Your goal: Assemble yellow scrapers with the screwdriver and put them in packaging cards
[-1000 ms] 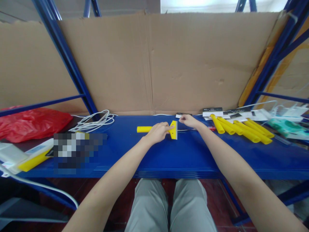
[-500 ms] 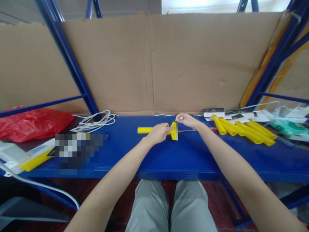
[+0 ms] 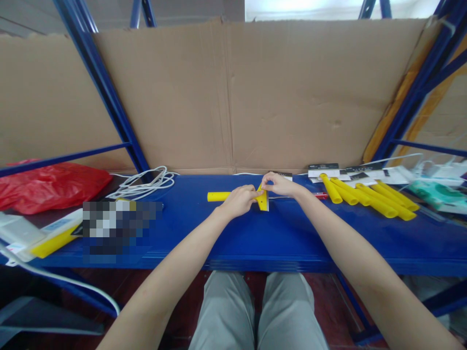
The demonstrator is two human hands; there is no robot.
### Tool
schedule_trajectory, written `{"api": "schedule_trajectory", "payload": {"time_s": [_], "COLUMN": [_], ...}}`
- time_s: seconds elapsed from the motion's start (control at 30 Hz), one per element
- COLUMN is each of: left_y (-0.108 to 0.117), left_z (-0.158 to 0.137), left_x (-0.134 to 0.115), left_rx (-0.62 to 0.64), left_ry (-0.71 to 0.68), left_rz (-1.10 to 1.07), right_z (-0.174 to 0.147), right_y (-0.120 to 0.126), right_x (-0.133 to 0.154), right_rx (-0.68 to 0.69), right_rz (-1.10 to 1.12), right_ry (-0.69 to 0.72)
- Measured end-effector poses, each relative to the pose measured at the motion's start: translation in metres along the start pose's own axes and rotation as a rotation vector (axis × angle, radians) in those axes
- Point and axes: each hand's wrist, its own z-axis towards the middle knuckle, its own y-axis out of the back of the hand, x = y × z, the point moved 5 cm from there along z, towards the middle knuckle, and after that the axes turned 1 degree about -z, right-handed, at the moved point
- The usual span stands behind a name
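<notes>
In the head view, my left hand [image 3: 240, 200] is closed around a yellow scraper [image 3: 263, 201] with a wide head and a pale blade along its right edge. The scraper's yellow handle [image 3: 218, 196] sticks out to the left of that hand. My right hand [image 3: 275, 183] is closed in a pinch at the far end of the scraper's head. Whatever small thing its fingertips hold, if anything, I cannot make out. A screwdriver with a red handle [image 3: 320, 196] lies behind my right wrist, its thin shaft pointing toward the scraper.
Several yellow handles [image 3: 375, 200] lie to the right, before black-and-white packets [image 3: 323, 170]. A coiled white cable [image 3: 149, 183], a red plastic bag [image 3: 54, 187] and another yellow handle [image 3: 58, 242] are on the left. Cardboard [image 3: 233, 97] stands behind the blue shelf [image 3: 277, 243].
My right hand has come slightly left and nearer, from beside the far corner of the scraper's head onto it. The left hand keeps its hold in the same place.
</notes>
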Motion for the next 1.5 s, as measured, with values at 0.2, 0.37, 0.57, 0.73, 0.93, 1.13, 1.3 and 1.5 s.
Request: {"api": "schedule_trajectory", "payload": {"time_s": [0.2,0.37,0.57,0.73,0.93,1.13,1.3,1.5], "left_y": [0.001,0.002,0.001,-0.001,-0.002,-0.001,-0.002,-0.002], "left_z": [0.0,-0.001,-0.001,-0.001,0.0,0.0,0.0,0.0], "left_x": [-0.001,-0.002,-0.001,-0.001,-0.004,-0.007,-0.006,-0.005], "left_rx": [0.019,0.024,0.019,0.021,0.044,0.056,0.042,0.024], "left_ry": [0.002,-0.004,0.003,-0.014,-0.037,-0.052,-0.052,-0.057], "left_rz": [0.011,0.025,0.03,0.052,0.112,0.126,0.105,0.101], "right_z": [-0.001,-0.001,0.0,-0.003,-0.004,-0.005,-0.005,-0.006], "right_y": [0.0,0.0,-0.002,0.0,0.001,0.003,0.004,0.003], "right_x": [0.004,0.007,0.01,0.013,0.013,0.012,0.009,0.0], "right_rx": [0.019,0.006,0.012,0.023,0.043,0.053,0.053,0.014], "right_rz": [-0.035,-0.089,-0.097,-0.112,-0.139,-0.107,-0.062,0.042], "right_ry": [0.006,-0.002,-0.049,-0.023,0.009,0.028,0.008,-0.073]}}
